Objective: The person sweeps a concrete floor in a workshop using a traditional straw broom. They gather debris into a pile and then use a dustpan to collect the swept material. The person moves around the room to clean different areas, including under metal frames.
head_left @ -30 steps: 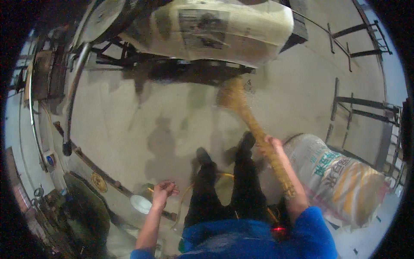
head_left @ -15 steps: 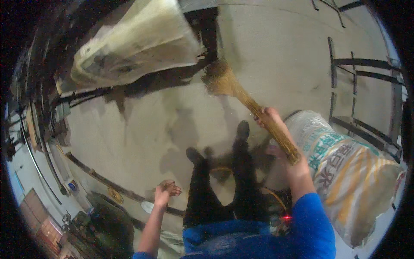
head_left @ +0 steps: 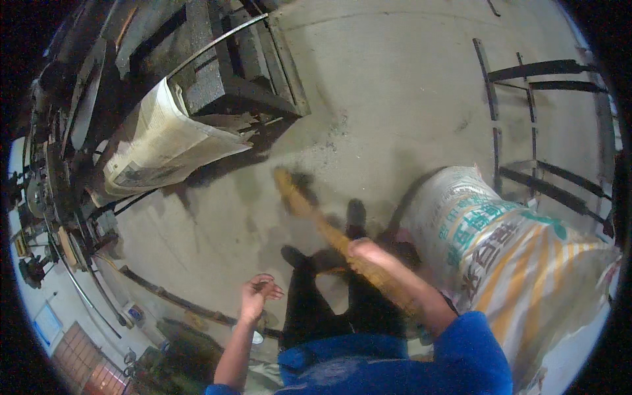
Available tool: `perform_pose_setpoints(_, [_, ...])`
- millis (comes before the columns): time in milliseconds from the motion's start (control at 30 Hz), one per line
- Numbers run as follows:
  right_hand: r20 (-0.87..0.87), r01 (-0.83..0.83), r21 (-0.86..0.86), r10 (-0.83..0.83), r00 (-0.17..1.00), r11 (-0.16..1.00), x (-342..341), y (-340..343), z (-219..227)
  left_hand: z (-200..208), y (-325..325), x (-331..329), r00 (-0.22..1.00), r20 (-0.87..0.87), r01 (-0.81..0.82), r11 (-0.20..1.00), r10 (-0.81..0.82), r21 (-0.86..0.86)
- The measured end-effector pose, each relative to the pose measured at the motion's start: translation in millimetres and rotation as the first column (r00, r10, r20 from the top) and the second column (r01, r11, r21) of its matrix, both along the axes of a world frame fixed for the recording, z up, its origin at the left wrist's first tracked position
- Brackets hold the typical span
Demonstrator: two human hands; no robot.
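My right hand (head_left: 368, 251) is wrapped round the handle of a short straw broom (head_left: 329, 230). The broom slants across the floor in front of my feet, its handle end running back under my forearm and its blurred head pointing to the far left. I cannot tell whether the bristles touch the floor. My left hand (head_left: 259, 296) hangs at waist height to the left of my legs, its fingers loosely bent and apart, with nothing seen in it. Grey, crumbly debris (head_left: 329, 141) lies scattered on the floor beyond the broom head.
A large white woven sack (head_left: 487, 243) stands close on my right. Dark metal frames (head_left: 533, 69) lie beyond it. At the far left, a sheet of paper (head_left: 164, 145) hangs beside dark metal machinery (head_left: 230, 85). A long pole (head_left: 158, 289) lies along the left.
My right hand has swung the broom nearer and to the left, lowering its head. The view has shifted, showing more machinery beside the paper. My left hand's fingers are more bent.
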State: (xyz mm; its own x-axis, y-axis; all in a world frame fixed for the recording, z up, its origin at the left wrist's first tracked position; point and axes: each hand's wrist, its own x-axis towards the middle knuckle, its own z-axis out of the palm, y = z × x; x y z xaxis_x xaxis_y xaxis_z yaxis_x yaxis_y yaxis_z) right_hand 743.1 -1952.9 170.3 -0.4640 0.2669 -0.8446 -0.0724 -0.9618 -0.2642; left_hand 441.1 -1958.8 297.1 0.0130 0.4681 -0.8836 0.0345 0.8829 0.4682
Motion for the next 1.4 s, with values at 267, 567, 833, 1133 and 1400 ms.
perform_pose_setpoints(267, [0.079,-0.356,0.198,0.348,0.934,0.913,77.2,99.2,-71.6,13.4,-5.8,2.5,0.994,-0.035,-0.103,0.992,0.1,-0.073])
perform_pose_setpoints(567, [0.451,-0.402,0.367,0.218,0.865,0.839,180.2,265.2,-29.7,21.6,8.0,15.1,0.99,-0.066,-0.129,0.991,0.127,-0.028])
perform_pose_setpoints(833, [0.589,-0.533,0.61,0.114,0.8,0.587,157.0,277.2,0.3,53.5,77.4,28.8,0.99,-0.073,-0.112,0.982,0.124,0.15])
perform_pose_setpoints(1133, [0.465,-0.632,0.748,0.521,0.716,0.202,160.7,177.3,2.7,132.6,201.7,34.4,0.884,-0.438,0.366,0.825,-0.163,0.431])
perform_pose_setpoints(1400, [0.677,-0.745,0.325,0.406,0.614,0.583,201.9,279.2,-21.7,231.6,339.6,5.0,0.661,-0.75,0.743,0.151,-0.011,0.652])
